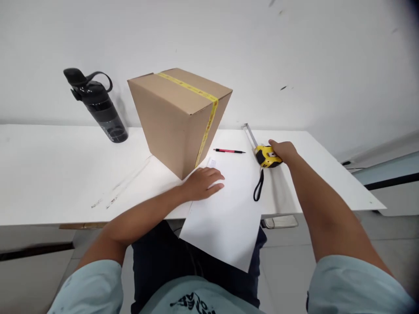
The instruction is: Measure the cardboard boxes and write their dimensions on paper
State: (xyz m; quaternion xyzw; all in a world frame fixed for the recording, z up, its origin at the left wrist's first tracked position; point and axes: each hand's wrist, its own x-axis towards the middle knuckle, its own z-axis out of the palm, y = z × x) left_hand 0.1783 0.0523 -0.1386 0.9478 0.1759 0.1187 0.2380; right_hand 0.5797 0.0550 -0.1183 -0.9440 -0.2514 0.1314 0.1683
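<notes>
My left hand [203,183] lies flat on a white sheet of paper [229,222], fingers stretched out and holding nothing. Just behind it stands a cardboard box [163,122] sealed with yellow tape. In my right hand [284,151] is a yellow and black tape measure [267,156], gripped at its right side. A short length of its metal blade sticks out toward the wall, and a black wrist strap [259,186] hangs from its near end. Between box and tape measure lies a red and black pen [229,151], touched by neither hand.
A dark water bottle [104,109] with a carry loop stands left of the box. The white table [65,174] runs along a white wall [294,65]. The paper's near end overhangs the table's front edge above my lap.
</notes>
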